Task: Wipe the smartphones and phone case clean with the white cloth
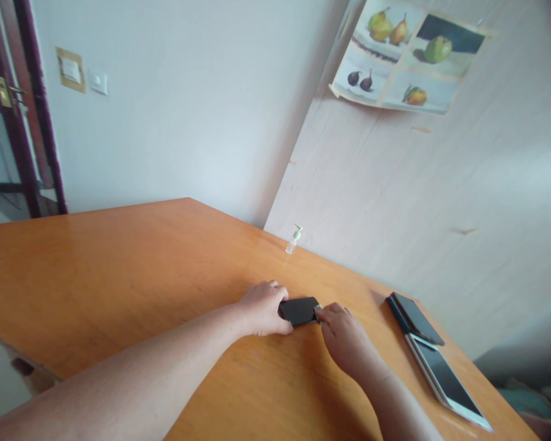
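A black phone (299, 311) with a dark face upward lies on the orange-brown wooden table (133, 263). My left hand (265, 309) grips its left end, thumb along the near edge and fingers on the far side. At the phone's right end, my right hand (341, 331) is closed in a pinch. A small pale piece (318, 309) shows at its fingertips, against the phone's corner; its kind is too small to make out.
Beyond the hands stands a clear pump bottle (292, 241) near the wall. To the right lie a white-framed tablet (452, 380) and a dark flat case or device (416, 315). Fruit paintings (408, 55) hang on a leaning board (395, 184). A door (21, 104) is at far left.
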Demonstrator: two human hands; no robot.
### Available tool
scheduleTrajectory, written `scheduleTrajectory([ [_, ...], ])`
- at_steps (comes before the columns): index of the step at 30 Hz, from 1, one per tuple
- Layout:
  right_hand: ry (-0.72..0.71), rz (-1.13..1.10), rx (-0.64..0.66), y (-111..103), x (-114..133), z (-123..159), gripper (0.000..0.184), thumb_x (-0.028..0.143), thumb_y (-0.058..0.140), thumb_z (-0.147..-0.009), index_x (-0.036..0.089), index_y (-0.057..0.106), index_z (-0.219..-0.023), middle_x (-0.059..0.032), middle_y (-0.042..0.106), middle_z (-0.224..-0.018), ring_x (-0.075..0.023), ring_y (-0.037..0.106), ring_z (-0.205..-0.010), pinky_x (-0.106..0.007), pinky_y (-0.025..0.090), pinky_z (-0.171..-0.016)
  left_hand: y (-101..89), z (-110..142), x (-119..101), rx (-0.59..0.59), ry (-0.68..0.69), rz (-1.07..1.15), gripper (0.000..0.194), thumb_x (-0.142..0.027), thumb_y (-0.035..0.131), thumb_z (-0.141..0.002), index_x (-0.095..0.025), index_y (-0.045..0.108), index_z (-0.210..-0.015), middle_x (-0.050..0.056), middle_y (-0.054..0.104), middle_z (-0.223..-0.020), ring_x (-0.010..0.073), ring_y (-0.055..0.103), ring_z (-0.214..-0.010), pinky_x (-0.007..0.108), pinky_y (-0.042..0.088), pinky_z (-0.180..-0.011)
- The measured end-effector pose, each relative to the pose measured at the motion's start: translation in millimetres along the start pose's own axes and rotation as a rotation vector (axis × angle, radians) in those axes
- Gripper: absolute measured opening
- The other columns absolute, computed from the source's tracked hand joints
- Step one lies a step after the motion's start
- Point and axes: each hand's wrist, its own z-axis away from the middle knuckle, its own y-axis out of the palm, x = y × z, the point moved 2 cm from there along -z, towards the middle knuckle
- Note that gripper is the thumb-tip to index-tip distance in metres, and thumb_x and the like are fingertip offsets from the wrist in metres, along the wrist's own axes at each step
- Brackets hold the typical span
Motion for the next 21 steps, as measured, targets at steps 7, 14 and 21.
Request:
scheduleTrajectory([
  [7,-0.189,-0.230,0.079,-5,36,11,0.031,0.010,0.042,-0.087,0.022,0.070,-0.087,-0.0052,0.064,-0.095,-0.0171,0.058,-0.090,-0.027,0.044,-0.081,0.6,-1,1,-0.002,0.004,-0.005,0.050,-0.055,0.075,-0.057,-0.025,0.063,-0.096,0.005,0.063,-0.100,0.0267,0.063,-0.093,0.034,0.050,-0.077],
  [14,0.074,-0.006,-0.032,1,-15,-3,0.029,0.009,0.041,-0.086,0.017,0.070,-0.084,-0.0095,0.063,-0.091,-0.0203,0.058,-0.092,-0.030,0.042,-0.085,-0.7,0,0,-0.001,0.011,-0.001,0.048,-0.050,0.075,-0.057,-0.025,0.064,-0.097,0.005,0.063,-0.102,0.0264,0.062,-0.094,0.034,0.050,-0.076],
  [21,-0.207,-0.226,0.009,2,43,10,0.031,0.007,0.042,-0.085,0.021,0.070,-0.089,-0.0054,0.064,-0.099,-0.0175,0.057,-0.095,-0.027,0.042,-0.085,1.5,-1,2,-0.016,0.022,0.016,0.051,-0.057,0.073,-0.057,-0.025,0.063,-0.095,0.005,0.062,-0.098,0.0265,0.062,-0.091,0.033,0.050,-0.074],
])
